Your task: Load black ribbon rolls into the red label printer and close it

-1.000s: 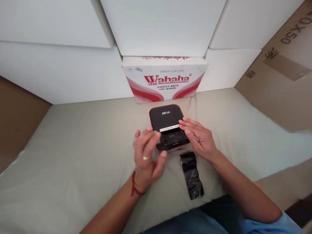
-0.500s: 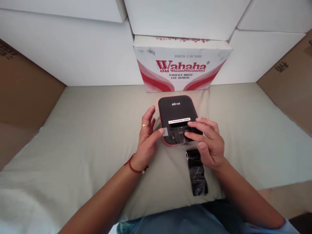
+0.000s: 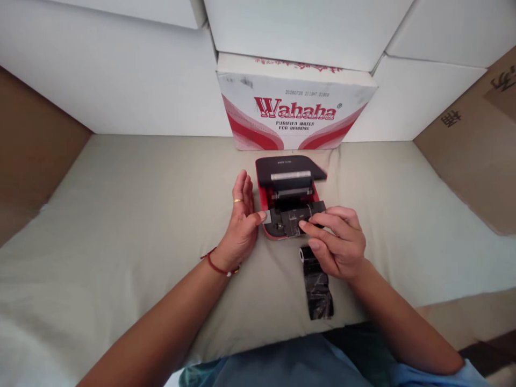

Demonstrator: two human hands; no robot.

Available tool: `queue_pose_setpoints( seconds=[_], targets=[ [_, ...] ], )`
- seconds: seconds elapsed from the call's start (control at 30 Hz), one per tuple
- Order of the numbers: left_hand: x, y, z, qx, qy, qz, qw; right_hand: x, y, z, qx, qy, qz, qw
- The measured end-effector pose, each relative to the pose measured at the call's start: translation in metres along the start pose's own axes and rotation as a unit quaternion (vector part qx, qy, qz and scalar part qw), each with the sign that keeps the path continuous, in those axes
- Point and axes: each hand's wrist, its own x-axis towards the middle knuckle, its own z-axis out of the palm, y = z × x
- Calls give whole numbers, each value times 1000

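A black label printer [image 3: 278, 231] with red edges sits in front of me, its lid [image 3: 282, 167] raised and the inside showing. My left hand [image 3: 242, 220] is beside it, fingers stretched out and thumb pressing the grey tab [image 3: 267, 216] on its left side. With fingers apart, my right hand [image 3: 338, 242] rests its fingertips on the shiny black film [image 3: 294, 219] across the printer's front. Just below lies a roll of black ribbon [image 3: 318, 287] on a white core, with a crumpled length hanging toward me.
A white and red water carton [image 3: 298, 113] stands behind the printer, against stacked white boxes [image 3: 161, 80]. Brown cardboard boxes [image 3: 463, 140] flank both sides. A pale green cloth [image 3: 161, 188] covers the surface.
The printer's lid has swung up, exposing the red interior. My right fingers have moved slightly down and left; my left thumb stays on the tab. The view has shifted a little.
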Motion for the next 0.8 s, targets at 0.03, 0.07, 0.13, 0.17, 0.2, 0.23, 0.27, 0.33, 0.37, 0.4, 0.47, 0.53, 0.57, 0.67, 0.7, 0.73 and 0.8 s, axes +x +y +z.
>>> queue_pose_setpoints(
  seconds=[0.03,0.07,0.13,0.17,0.2,0.23,0.27,0.33,0.37,0.4,0.47,0.53,0.57,0.67,0.7,0.73,0.8],
  targets=[
    [1,-2,2,3,8,8,1000,4,0,-4,8,-16,1,1000],
    [1,-5,4,4,14,17,1000,10,1,-9,23,-38,6,999],
    [3,-8,8,-4,23,36,999,29,1,-20,62,-96,33,993],
    [4,-10,10,-14,26,45,999,41,1,-25,77,-126,57,987],
    [4,-12,12,-27,27,53,998,55,2,-28,82,-154,84,981],
    [5,-13,14,-38,29,60,997,70,4,-30,71,-181,109,975],
    [5,-14,16,-46,33,66,996,85,6,-28,44,-209,129,968],
    [6,-16,17,-46,41,72,996,112,14,-17,-34,-279,145,949],
    [6,-16,17,-42,44,72,996,122,19,-8,-71,-321,144,933],
    [7,-16,17,-37,45,71,996,130,24,3,-102,-360,145,916],
    [7,-17,16,-33,35,67,997,138,36,25,-146,-409,153,888],
    [8,-16,15,-28,20,62,997,138,48,43,-162,-413,155,883],
    [8,-16,15,-24,17,61,998,135,53,50,-160,-405,151,888],
    [9,-17,17,-11,35,67,997,126,68,63,-138,-392,131,900],
    [10,-17,17,-9,41,70,997,124,70,65,-137,-395,129,899],
    [10,-17,18,-7,43,73,996,123,71,67,-142,-402,132,895],
    [11,-17,18,-3,40,75,996,125,69,65,-160,-418,143,883]
  ],
)
